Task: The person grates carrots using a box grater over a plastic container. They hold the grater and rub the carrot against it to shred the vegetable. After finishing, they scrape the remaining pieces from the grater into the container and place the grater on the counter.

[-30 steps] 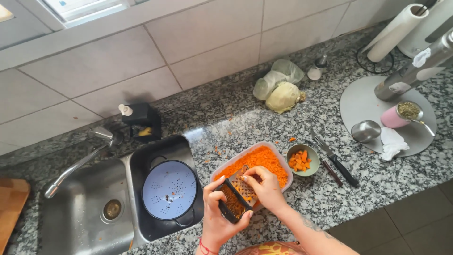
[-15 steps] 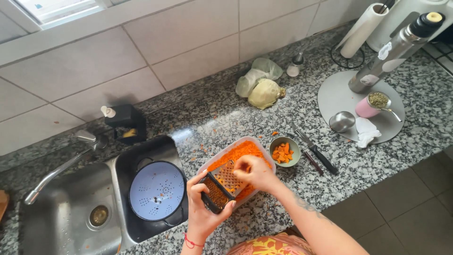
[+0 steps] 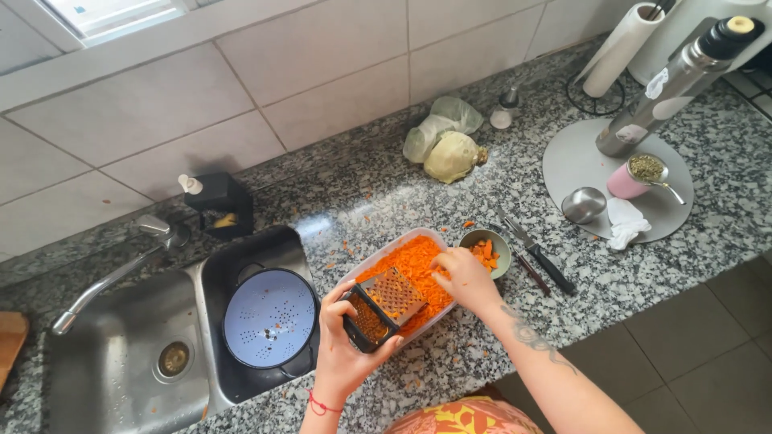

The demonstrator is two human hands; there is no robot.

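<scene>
Speckled granite counter [image 3: 386, 193] beneath pale tiled wall [image 3: 265, 88], steel sink [image 3: 121, 370] left, daylit window [image 3: 112, 12] above.

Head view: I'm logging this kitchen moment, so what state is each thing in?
Metal box grater: tilted over the tub, gripped by left hand.
Clear plastic tub: full of grated carrot.
Right hand: resting on the shreds.
Small green bowl: holds carrot chunks.
Blue perforated colander: in the sink, empty.

Two hands: left [image 3: 347, 350], right [image 3: 462, 277]. One grater [image 3: 384, 304], one tub [image 3: 406, 273] of grated carrot, one bowl [image 3: 486, 251], two knives [image 3: 537, 253], one colander [image 3: 269, 317], one cabbage [image 3: 450, 155], one paper roll [image 3: 623, 47], one tap [image 3: 112, 269].
</scene>
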